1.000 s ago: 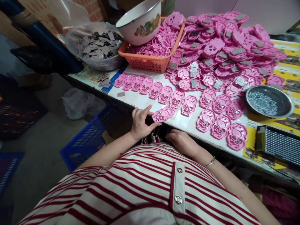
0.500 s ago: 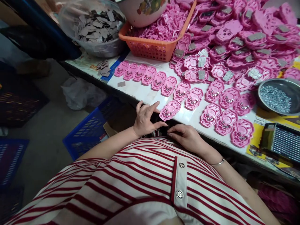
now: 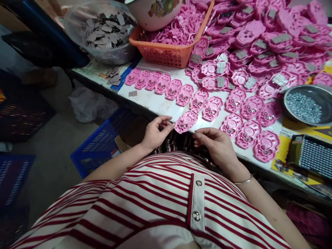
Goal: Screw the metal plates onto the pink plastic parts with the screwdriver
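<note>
Taking the shell at the near edge as the clock's centre, the work table [image 3: 156, 104] spreads from 10 o'clock to 4. Its largest load is the heap of pink shells [image 3: 250, 33] at 1 to 2 o'clock; many there carry grey plates, so they look further along. The orange basket [image 3: 162, 55] of small pink parts sits at 11 and the clear bowl [image 3: 110, 57] of grey plates at 10. The metal dish [image 3: 325, 105] of tiny silvery pieces lies at 3, a dark tray [image 3: 315, 157] just beyond it. The left hand [image 3: 154, 135] is at 8, half curled, thumb and forefinger nearly meeting at the shell's left end; whether they grip it I cannot tell. The right hand [image 3: 218, 145] is at 4, thumb and forefinger pinched almost closed, just off the table's edge; anything between them is too small to tell. Eight shells [image 3: 173, 89] run from 10 to 2, and six more [image 3: 248, 134] stand in two rows around 3. These and the near shell [image 3: 186, 121] seem part-finished: shiny bits show in most, but no grey plate. One loose plate [image 3: 132, 93] lies at 10.
</note>
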A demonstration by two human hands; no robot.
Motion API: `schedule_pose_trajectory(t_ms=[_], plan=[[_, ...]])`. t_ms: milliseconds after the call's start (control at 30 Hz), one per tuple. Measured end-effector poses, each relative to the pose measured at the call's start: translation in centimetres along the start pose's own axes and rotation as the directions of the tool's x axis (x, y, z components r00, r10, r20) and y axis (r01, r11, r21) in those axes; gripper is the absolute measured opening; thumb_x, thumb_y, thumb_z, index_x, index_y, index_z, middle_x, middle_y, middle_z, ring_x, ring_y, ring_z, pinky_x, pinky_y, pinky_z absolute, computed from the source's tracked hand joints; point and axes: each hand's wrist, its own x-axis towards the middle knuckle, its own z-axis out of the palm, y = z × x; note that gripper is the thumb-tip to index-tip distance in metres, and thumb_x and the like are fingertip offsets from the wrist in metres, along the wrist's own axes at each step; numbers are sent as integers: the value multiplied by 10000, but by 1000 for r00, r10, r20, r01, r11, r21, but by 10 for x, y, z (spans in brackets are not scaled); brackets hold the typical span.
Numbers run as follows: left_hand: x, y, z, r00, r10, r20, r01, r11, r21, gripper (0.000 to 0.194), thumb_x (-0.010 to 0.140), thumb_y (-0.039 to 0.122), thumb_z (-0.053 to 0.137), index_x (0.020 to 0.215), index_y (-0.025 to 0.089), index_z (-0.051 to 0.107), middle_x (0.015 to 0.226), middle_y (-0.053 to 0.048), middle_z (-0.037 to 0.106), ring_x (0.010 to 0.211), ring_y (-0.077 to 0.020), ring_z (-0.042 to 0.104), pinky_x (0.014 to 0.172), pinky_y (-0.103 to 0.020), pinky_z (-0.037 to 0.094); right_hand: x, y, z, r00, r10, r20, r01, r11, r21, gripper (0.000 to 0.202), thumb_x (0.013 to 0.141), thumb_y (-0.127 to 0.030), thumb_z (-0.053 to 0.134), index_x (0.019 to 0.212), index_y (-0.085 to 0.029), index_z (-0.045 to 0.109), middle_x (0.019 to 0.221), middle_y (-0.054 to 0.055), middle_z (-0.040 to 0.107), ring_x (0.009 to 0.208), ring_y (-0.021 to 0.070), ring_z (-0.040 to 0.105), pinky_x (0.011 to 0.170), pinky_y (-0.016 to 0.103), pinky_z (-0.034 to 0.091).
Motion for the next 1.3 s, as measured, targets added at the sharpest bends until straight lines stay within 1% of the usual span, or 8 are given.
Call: schedule_pose_trajectory(t_ms=[200, 400, 700, 800, 900, 967, 1133, 1300], plan=[[2, -1, 1, 991, -115, 76, 123, 986, -111, 371, 752, 369, 750, 1038, 152, 656, 771, -17, 687, 719, -123, 633, 695, -249, 518, 1, -2, 0, 1000, 2, 9, -2, 1000, -13, 350, 623, -444, 861, 790, -182, 701, 694, -6, 673, 586, 98, 607, 574, 238, 526], [6, -2, 1, 948, -202, 246, 246, 956, -163, 411, 777, 374, 735, 1100, 154, 609, 764, -11, 678, 690, -117, 608, 667, -251, 480, 1, -2, -1, 1000, 9, 16, -8, 997, -78, 335, 656, -456, 839, 801, -181, 716, 667, -2, 666, 581, 95, 586, 563, 231, 497], [7, -6, 2, 910, -221, 351, 294, 941, -168, 449, 807, 361, 718, 1183, 167, 570, 798, -9, 684, 728, -127, 631, 686, -252, 480, 6, -5, 1, 997, 63, 34, -61, 997, -36, 357, 627, -458, 855, 784, -171, 710, 654, -1, 663, 550, 86, 570, 542, 226, 497], [6, -4, 0, 925, -221, 308, 281, 945, -166, 440, 800, 341, 723, 1172, 158, 576, 796, -10, 689, 714, -120, 629, 687, -248, 486, 8, -7, 4, 998, 65, 25, -65, 998, -12, 354, 612, -449, 865, 771, -172, 712, 665, -1, 663, 557, 85, 575, 539, 219, 498], [7, -1, -4, 973, -167, 156, 190, 972, -142, 397, 783, 320, 738, 1122, 156, 611, 777, -5, 685, 726, -117, 630, 715, -248, 501, 9, -7, 6, 998, 59, 20, -58, 998, -12, 348, 615, -444, 864, 770, -172, 710, 678, 0, 663, 562, 82, 573, 531, 215, 494], [7, 1, -7, 988, -124, 89, 134, 984, -118, 366, 779, 322, 741, 1091, 161, 638, 768, -4, 678, 732, -119, 628, 719, -249, 509, 10, -7, 6, 998, 54, 14, -53, 998, -19, 348, 619, -441, 863, 778, -174, 709, 689, 0, 664, 565, 82, 571, 533, 218, 496], [6, 6, -7, 987, -102, 122, 112, 990, -84, 310, 785, 337, 737, 1038, 166, 684, 788, -18, 684, 729, -123, 627, 719, -251, 519, 8, -4, 7, 1000, 22, -3, -23, 999, -47, 376, 626, -470, 856, 805, -176, 705, 706, 4, 671, 566, 85, 572, 537, 229, 507], [3, 11, -5, 988, -109, 113, 119, 990, -80, 284, 769, 318, 752, 997, 156, 702, 773, -15, 687, 714, -115, 620, 714, -235, 515, 5, -3, 7, 999, -39, -13, 37, 994, -101, 441, 663, -514, 821, 931, -177, 732, 779, 29, 711, 585, 91, 584, 541, 237, 521]])
